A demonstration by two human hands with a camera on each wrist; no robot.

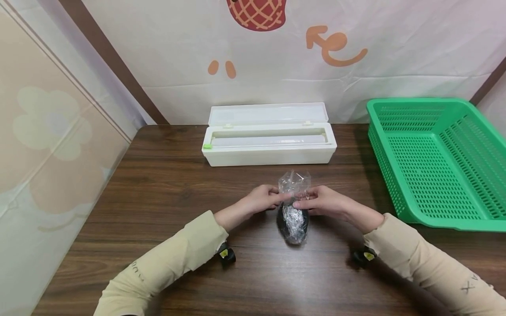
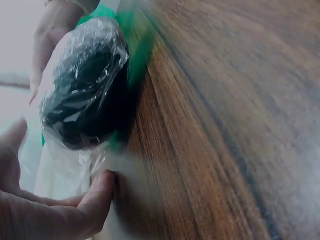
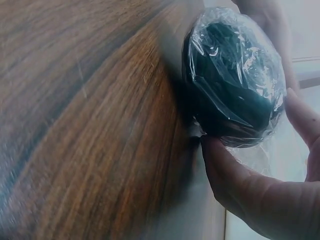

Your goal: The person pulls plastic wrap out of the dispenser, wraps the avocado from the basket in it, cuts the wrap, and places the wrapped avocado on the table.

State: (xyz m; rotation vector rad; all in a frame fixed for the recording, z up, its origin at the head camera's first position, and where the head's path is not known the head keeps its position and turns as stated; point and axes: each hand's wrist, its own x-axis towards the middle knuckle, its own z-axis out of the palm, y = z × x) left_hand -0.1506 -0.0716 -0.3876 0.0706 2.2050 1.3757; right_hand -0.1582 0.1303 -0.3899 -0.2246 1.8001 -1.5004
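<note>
A dark oblong item [image 1: 293, 224], wrapped in crinkled cling film, lies on the brown table between both hands. Its loose film end [image 1: 293, 179] sticks up at the far side, toward the white box. My left hand [image 1: 262, 200] holds this film from the left, index finger laid across it. From the right, my right hand [image 1: 326, 202] grips the wrapped item at its far end, thumb on top. In the right wrist view its fingers and thumb curve round the end of the wrapped item [image 3: 232, 85]. Through the film, the exact kind of item cannot be told.
Behind the hands stands a long white cling film box [image 1: 269, 157], lid up, with a roll [image 1: 269, 140] inside. A green plastic basket [image 1: 399, 193] stands at the right. A printed cloth [image 1: 182, 52] hangs behind the wooden table [image 1: 166, 175].
</note>
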